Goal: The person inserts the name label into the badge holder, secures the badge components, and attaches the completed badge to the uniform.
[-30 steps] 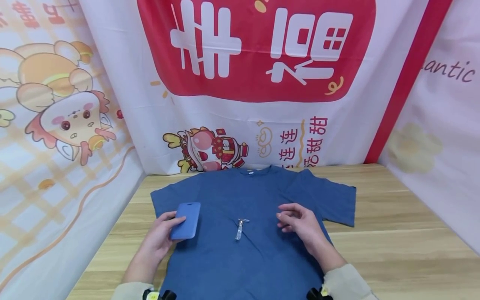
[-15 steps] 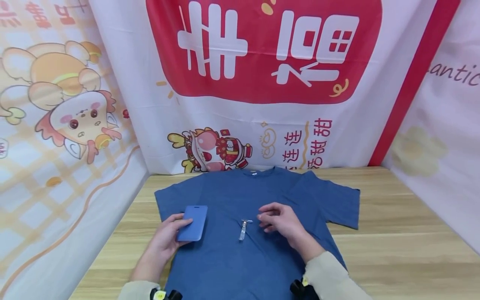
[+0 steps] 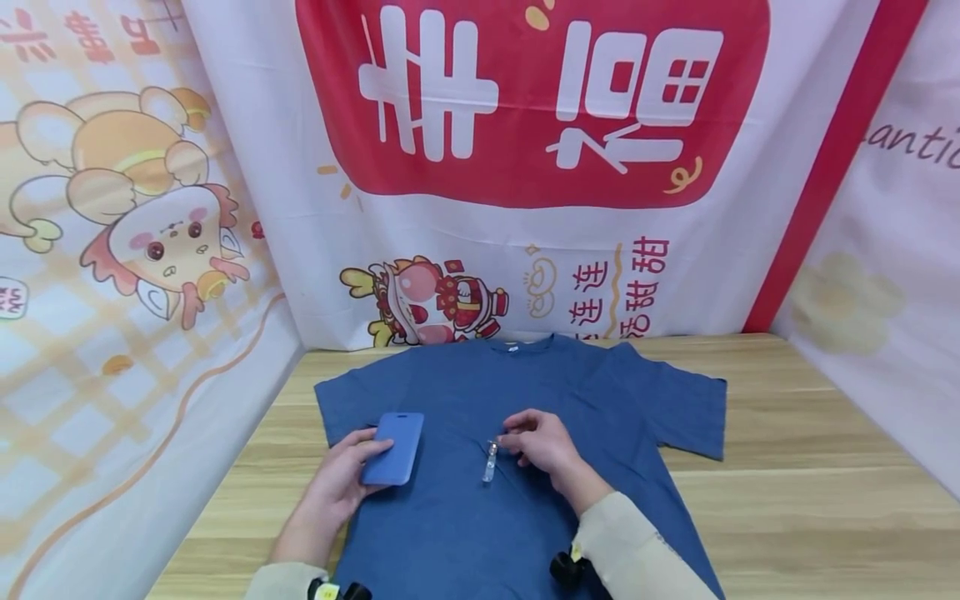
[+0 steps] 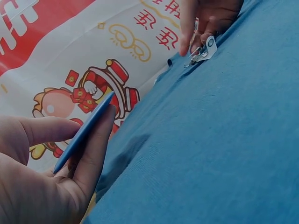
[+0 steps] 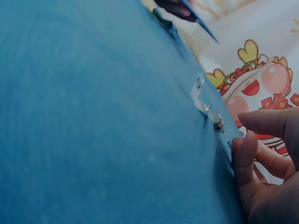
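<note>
The left hand point(image 3: 341, 479) pinches a blue card holder point(image 3: 393, 450) with its thumb on top, up above the blue shirt point(image 3: 465, 533). The right hand point(image 3: 543, 446) has a small gap between thumb and fingers, right by the little clip point(image 3: 490, 464) on the shirt; I cannot tell if they touch. The shirt's neck is near the table's point(image 3: 810, 475) far edge. More wood shows on the right than on the left
</note>
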{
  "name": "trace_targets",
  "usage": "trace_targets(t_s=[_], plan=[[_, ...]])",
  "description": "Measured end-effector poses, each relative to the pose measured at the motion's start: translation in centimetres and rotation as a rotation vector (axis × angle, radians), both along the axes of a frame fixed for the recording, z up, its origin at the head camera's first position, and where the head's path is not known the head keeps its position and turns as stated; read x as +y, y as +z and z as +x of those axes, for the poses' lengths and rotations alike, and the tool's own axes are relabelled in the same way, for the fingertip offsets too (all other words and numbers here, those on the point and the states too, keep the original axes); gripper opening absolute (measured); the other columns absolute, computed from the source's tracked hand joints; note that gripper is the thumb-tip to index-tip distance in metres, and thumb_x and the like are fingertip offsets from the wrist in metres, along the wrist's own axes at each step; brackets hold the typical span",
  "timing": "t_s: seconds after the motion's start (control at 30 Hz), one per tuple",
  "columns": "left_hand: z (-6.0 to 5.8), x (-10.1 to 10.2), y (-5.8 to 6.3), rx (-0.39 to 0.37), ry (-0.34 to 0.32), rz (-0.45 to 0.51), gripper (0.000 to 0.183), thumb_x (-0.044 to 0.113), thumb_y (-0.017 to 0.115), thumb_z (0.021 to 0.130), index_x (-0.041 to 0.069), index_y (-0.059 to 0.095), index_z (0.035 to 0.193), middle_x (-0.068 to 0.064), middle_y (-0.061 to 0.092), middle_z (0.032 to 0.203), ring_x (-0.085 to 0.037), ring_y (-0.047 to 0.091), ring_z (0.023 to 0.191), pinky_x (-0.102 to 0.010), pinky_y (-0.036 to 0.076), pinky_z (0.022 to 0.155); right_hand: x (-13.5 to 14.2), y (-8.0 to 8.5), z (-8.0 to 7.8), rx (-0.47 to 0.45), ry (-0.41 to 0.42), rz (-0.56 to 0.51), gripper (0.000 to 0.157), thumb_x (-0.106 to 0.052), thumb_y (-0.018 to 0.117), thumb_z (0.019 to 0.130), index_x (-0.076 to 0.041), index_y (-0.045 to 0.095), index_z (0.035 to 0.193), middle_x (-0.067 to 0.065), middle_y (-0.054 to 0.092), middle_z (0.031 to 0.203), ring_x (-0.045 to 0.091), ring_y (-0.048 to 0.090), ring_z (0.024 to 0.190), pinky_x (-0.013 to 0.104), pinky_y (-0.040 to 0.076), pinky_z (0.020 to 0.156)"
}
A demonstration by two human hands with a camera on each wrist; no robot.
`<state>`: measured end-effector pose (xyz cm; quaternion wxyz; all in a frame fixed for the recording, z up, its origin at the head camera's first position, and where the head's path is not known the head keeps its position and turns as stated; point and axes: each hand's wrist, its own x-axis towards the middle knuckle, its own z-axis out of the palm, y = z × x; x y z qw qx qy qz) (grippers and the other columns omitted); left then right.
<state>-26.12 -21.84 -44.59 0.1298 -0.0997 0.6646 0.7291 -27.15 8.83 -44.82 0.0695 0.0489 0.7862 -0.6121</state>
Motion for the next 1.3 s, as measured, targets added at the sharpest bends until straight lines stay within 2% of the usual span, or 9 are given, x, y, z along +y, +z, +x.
trace_targets(t_s=[0.2, 0.4, 0.57, 0.87, 1.0, 1.3], plan=[[0.1, 0.3, -0.5, -0.010, 0.005, -0.009, 0.066, 0.020, 0.061, 0.109, 0.001, 0.031, 0.164, -0.032, 0.027, 0.171, -0.043, 0.042, 0.147, -0.057, 0.048, 0.114, -0.1, -0.4, 0.1, -0.019, 0.027, 0.077, 0.032, -0.015, 0.087, 0.090, -0.006, 0.074, 0.118, 0.008, 0.070, 0.108, 0.018, 0.063, 0.075, 0.030, 0.055, 0.061], [0.2, 0.6, -0.5, -0.016, 0.001, -0.002, 0.065, 0.019, 0.062, 0.108, 0.000, 0.032, 0.163, -0.033, 0.031, 0.169, -0.041, 0.046, 0.144, -0.057, 0.050, 0.111, -0.2, -0.5, 0.2, -0.022, 0.075, 0.114, 0.034, -0.015, 0.089, 0.089, -0.006, 0.074, 0.118, 0.008, 0.069, 0.109, 0.018, 0.063, 0.077, 0.031, 0.057, 0.063], [0.5, 0.8, -0.6, -0.028, 0.003, -0.002, 0.065, 0.019, 0.061, 0.109, 0.000, 0.032, 0.163, -0.033, 0.029, 0.170, -0.043, 0.043, 0.146, -0.061, 0.047, 0.115, -0.6, -0.7, 0.4, -0.004, 0.100, 0.157, 0.032, -0.014, 0.090, 0.087, -0.008, 0.075, 0.115, 0.007, 0.068, 0.106, 0.018, 0.064, 0.078, 0.032, 0.059, 0.064], [0.5, 1.1, -1.3, -0.046, 0.001, 0.011, 0.064, 0.019, 0.063, 0.108, 0.002, 0.034, 0.162, -0.032, 0.026, 0.172, -0.044, 0.041, 0.146, -0.064, 0.044, 0.116, -0.8, -1.1, 0.7, 0.039, 0.114, 0.201, 0.022, -0.016, 0.090, 0.088, -0.010, 0.077, 0.105, 0.003, 0.066, 0.092, 0.016, 0.062, 0.068, 0.031, 0.056, 0.061], [0.4, 1.2, -1.3, -0.037, -0.008, 0.013, 0.065, 0.020, 0.062, 0.108, 0.002, 0.033, 0.163, -0.031, 0.020, 0.174, -0.046, 0.036, 0.150, -0.069, 0.038, 0.122, -0.7, -1.2, 0.7, 0.057, 0.118, 0.212, 0.020, -0.017, 0.089, 0.088, -0.010, 0.078, 0.103, 0.003, 0.066, 0.091, 0.016, 0.063, 0.068, 0.031, 0.057, 0.061], [-0.5, 1.6, -0.1, -0.031, -0.027, 0.003, 0.067, 0.017, 0.060, 0.109, 0.001, 0.029, 0.166, -0.029, 0.015, 0.177, -0.046, 0.031, 0.155, -0.070, 0.034, 0.125, -0.4, -1.6, -0.1, 0.136, 0.084, 0.222, 0.017, -0.017, 0.089, 0.089, -0.011, 0.079, 0.101, 0.005, 0.069, 0.095, 0.015, 0.064, 0.070, 0.030, 0.058, 0.063]])
